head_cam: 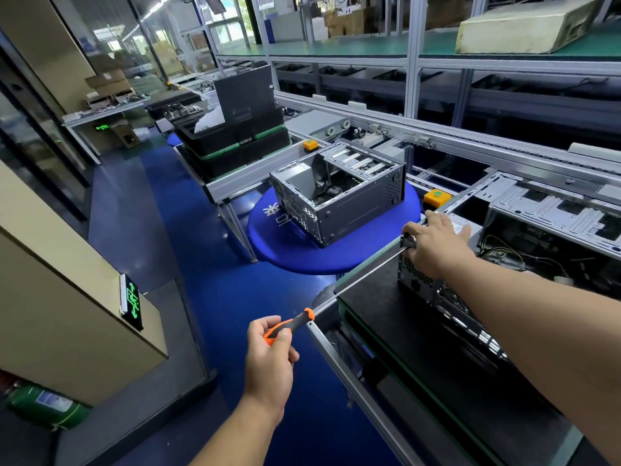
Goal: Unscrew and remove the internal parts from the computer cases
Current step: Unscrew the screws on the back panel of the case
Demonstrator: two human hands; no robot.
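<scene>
My left hand (270, 351) is wrapped round the orange-and-black handle of the screwdriver (336, 294), thumb along the top, fingers curled underneath. The shaft runs long and thin up and to the right from that grip, low at the handle end and rising to its tip at the upper rear corner of the computer case (437, 294) in front of me. My right hand (435, 243) rests on that same corner, palm down, fingers spread fairly straight over the top edge, the thumb side close to the screwdriver tip; it steadies the case rather than gripping anything, as far as I can see.

I judge this to be the unscrewing step: the tip seems to be at a screw on the rear panel, though the screw itself is hidden behind my right hand. The next move calls for keeping the shaft in line with the screw, pressing in and turning the handle while the right hand stops the case sliding.

The case lies on its side on the dark mat of the worktop (379, 311), its vented rear panel facing me and left, its long axis running away to the right. A second, stripped case (339, 196) sits beyond on a round blue stool (268, 227).
</scene>
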